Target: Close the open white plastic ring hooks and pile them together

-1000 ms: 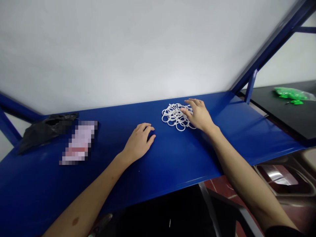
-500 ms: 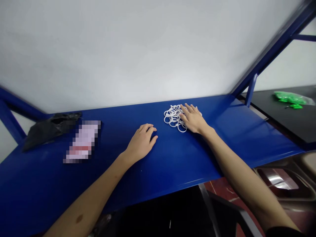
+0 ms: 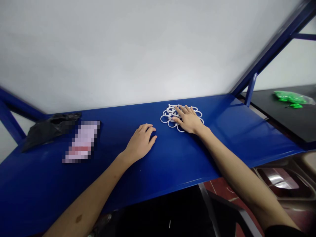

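Note:
Several white rings (image 3: 165,119) lie in a loose, overlapping cluster on the blue tabletop (image 3: 172,154). Each seems to have a small knob on it; their exact kind is too small to tell. My right hand (image 3: 188,120) rests palm down over the cluster with its fingers spread, hiding the rings in the middle. Left of the rings, apart from them, my left hand (image 3: 141,141) lies on the tabletop, fingers loosely bent and thumb apart, holding nothing.
A blurred-out pinkish rectangle (image 3: 84,138) lies on the left beside a crumpled black plastic bag (image 3: 49,130). Blue frame posts (image 3: 251,90) rise at the sides. Rightward, a black table (image 3: 276,112) carries a clear bag of green pieces (image 3: 291,97). A wall stands behind.
My right hand has slid slightly left over the rings. The rings have spread out wider, with some now showing right of the hand. My left hand has stayed in place.

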The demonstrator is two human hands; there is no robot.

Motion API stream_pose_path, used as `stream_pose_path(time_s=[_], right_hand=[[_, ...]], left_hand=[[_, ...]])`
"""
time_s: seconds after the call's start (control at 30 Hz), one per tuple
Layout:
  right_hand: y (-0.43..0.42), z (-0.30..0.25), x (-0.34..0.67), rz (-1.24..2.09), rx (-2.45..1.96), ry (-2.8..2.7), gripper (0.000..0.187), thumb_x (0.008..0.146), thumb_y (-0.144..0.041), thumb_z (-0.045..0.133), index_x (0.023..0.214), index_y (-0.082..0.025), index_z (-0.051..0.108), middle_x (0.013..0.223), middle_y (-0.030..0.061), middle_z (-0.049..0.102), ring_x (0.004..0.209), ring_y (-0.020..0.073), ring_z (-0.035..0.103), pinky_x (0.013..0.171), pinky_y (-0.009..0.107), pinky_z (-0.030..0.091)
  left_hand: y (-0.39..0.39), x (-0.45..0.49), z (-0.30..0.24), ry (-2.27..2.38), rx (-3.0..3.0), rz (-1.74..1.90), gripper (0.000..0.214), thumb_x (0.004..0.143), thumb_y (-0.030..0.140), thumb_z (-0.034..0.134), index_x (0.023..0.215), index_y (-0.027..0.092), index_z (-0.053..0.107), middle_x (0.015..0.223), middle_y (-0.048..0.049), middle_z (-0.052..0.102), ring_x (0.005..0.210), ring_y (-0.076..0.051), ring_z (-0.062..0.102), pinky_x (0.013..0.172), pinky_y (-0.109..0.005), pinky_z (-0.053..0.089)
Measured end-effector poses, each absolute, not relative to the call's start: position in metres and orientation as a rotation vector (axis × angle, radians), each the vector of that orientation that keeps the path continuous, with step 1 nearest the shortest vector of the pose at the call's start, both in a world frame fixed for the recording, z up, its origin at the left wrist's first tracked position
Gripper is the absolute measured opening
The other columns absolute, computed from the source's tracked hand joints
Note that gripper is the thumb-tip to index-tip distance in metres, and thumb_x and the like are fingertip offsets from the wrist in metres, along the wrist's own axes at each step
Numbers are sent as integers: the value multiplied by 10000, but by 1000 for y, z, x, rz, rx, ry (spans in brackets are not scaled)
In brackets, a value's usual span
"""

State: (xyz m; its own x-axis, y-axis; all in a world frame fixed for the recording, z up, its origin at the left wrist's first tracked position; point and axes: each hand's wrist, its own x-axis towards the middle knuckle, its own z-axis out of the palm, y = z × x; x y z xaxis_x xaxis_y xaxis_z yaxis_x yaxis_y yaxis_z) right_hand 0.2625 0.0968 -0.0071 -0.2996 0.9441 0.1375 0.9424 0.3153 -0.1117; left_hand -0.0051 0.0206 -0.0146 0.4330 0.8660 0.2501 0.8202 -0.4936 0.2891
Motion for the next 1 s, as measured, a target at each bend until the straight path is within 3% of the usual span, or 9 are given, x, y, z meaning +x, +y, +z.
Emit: stream_pose_path(time_s=[0.13,0.6,0.8,1.0], right_hand=[[98,-6,261,4,-1752,-2366,864,938,-774,128,1583,-233,322,1611,100,372,1509,388,253,1232,592,185],[94,-4,259,2,-1806,-2340,917,935,-776,129,1582,-154,316,1614,151,351,1516,395,227,1237,593,117],[92,-7,257,24,-1689,-2422,898,918,-802,170,1587,-219,307,1637,100,316,1528,367,206,1245,580,122],[92,-5,260,-15,-1825,-2345,909,925,-787,131,1578,-187,334,1629,127,327,1521,403,201,1241,611,92]], left_hand=[[21,-6,-15,1498,2557,565,239,991,298,507,1179,184,601,1335,-127,579,1285,-293,521,1093,-504,450],[20,-5,-13,1514,2535,529,262,991,293,513,1195,156,605,1355,-142,568,1309,-298,503,1109,-491,436],[20,-5,-11,1495,2541,552,247,987,295,509,1185,184,606,1345,-132,577,1288,-300,521,1094,-516,447],[20,-5,-12,1500,2543,542,258,990,296,500,1191,171,604,1349,-140,573,1294,-303,516,1096,-510,444]])
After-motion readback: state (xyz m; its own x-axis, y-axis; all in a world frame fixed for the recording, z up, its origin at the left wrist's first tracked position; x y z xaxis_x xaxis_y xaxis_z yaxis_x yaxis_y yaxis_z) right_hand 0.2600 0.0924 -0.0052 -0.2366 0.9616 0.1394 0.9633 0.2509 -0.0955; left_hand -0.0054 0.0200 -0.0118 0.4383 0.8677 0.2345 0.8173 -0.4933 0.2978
